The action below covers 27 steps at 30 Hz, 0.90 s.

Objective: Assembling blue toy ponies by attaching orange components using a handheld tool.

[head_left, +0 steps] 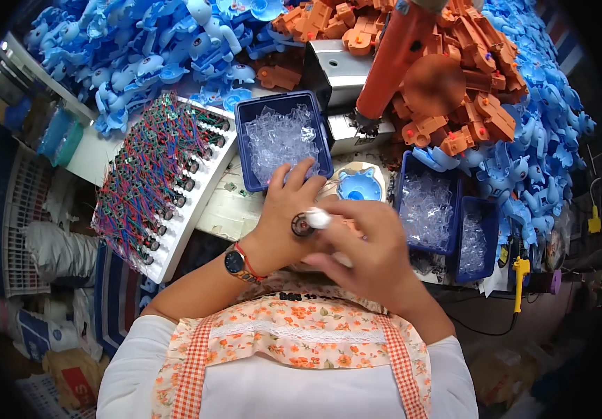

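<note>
My left hand (280, 220) reaches over the near edge of a dark blue bin (247, 167) of clear plastic pieces (280, 140). Its visible fingers are stretched and apart; the thumb is hidden. My right hand (374, 244) is bent in a pinch, slightly blurred by motion, with a small white piece (318, 218) at its fingertips. A round black part (302, 224) shows between the hands, against the back of my left hand; what holds it is unclear. Just beyond my right hand, a light blue molded shell (359, 186) with small ears sits in a pale holder (387, 174).
A white tray (200, 202) of wired circuit boards (151, 164) stands at left. Blue bins (448, 241) of clear pieces stand at right. Heaps of blue shells (147, 56) and orange casings (482, 84) fill the back. An orange-red pole (395, 63) rises beside a metal bracket (339, 70). A yellow tool (519, 279) hangs at right.
</note>
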Motion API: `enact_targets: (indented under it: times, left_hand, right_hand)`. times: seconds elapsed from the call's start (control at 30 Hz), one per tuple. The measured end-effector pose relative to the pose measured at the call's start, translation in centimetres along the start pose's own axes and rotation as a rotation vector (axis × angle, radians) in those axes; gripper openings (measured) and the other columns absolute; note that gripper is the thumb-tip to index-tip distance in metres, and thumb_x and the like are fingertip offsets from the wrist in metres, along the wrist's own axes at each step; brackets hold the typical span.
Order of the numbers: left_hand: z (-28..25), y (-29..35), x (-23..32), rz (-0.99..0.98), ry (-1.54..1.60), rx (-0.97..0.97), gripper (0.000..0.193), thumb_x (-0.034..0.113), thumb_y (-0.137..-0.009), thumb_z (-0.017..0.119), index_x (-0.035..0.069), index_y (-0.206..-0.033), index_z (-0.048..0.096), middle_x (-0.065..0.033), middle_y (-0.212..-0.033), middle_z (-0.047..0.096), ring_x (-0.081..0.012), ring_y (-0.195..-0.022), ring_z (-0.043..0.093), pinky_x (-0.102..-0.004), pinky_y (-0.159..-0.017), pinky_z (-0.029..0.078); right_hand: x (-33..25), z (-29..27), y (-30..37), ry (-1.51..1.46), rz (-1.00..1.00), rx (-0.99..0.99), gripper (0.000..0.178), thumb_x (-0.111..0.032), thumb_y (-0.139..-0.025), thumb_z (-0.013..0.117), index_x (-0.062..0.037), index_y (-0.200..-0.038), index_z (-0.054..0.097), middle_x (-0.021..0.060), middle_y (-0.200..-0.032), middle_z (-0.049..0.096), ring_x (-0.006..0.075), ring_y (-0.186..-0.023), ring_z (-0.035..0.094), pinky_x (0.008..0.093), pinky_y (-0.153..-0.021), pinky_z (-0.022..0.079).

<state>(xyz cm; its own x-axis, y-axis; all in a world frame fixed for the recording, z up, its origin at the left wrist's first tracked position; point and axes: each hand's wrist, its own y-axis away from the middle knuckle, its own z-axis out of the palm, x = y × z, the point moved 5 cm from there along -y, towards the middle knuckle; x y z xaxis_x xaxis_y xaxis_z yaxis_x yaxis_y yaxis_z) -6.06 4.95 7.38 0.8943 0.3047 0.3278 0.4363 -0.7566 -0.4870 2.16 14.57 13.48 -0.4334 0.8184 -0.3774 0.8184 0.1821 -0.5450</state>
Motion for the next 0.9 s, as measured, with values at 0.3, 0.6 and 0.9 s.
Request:
enact_targets:
  times: [0.3,0.6,0.9]
  left_hand:
    - [-2.6,-0.3,-0.7,-0.126,0.154,-0.115,0.049,0.016,-0.075,0.072,0.005,-0.121,0.061,-0.0117,-0.108,0.063,-0.0312,-0.11,0.057,-0.0391,-0.091,0.045]
    - [1.0,-0.2,-5.2,-0.436,1.306,-0.522,0.047,0.011,-0.098,0.055,0.007,-0.143,0.042,-0.0069,-0.129,0.059,-0.0122,-0.113,0.057,-0.0265,-0.087,0.049]
    - [1.7,-0.3,-3.3,-0.44,1.2,-0.294,0.047,0.002,-0.084,0.07,0.007,-0.129,0.059,-0.005,-0.112,0.067,-0.0168,-0.096,0.064,-0.0316,-0.091,0.049]
  right_hand:
    - [3.6,0.6,1.9,-0.338,0.164,0.182,0.025,-0.006,-0.091,0.061,0.001,-0.115,0.062,0.0167,-0.109,0.067,0.0248,-0.098,0.068,0.0328,-0.074,0.056]
    - [8.7,2.1,4.6,-1.524,0.808,0.329,0.026,-0.005,-0.098,0.047,-0.0029,-0.124,0.052,0.0231,-0.111,0.066,0.0203,-0.082,0.069,0.0318,-0.076,0.058]
    - [12.3,1.6,6.1,-0.929,0.82,0.187,0.038,0.0,-0.084,0.066,-0.0015,-0.121,0.058,0.0111,-0.105,0.066,0.0133,-0.071,0.062,0.0259,-0.067,0.052]
